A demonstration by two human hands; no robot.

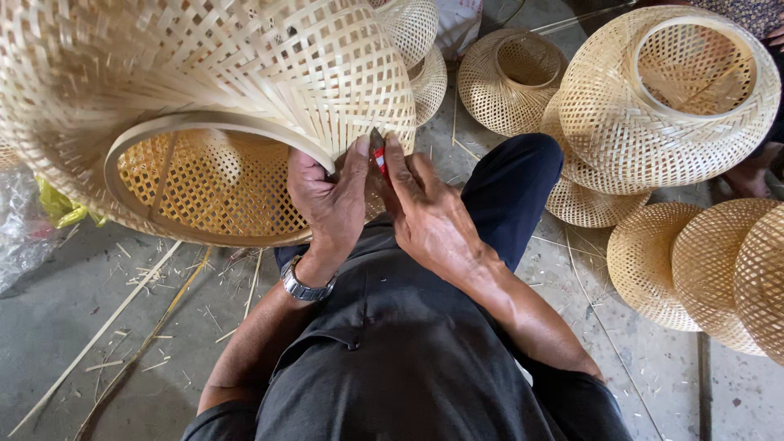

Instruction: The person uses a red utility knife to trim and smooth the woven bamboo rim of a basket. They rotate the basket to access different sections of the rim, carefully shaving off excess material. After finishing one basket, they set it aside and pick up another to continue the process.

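Finished woven shades and bamboo scraps on a concrete floor

A large round basket (670, 94) rests on a stack at upper right; three domed baskets (702, 265) sit below it, a vase-shaped basket (508, 80) stands behind, and loose bamboo strips (139, 327) and crumpled plastic (20, 229) lie left.

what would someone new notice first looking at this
The big pale woven bamboo basket fills the upper left, its round rim gripped by the left hand while the right hand presses a small red-handled tool against the weave. Finished woven bamboo baskets crowd the concrete floor at right.
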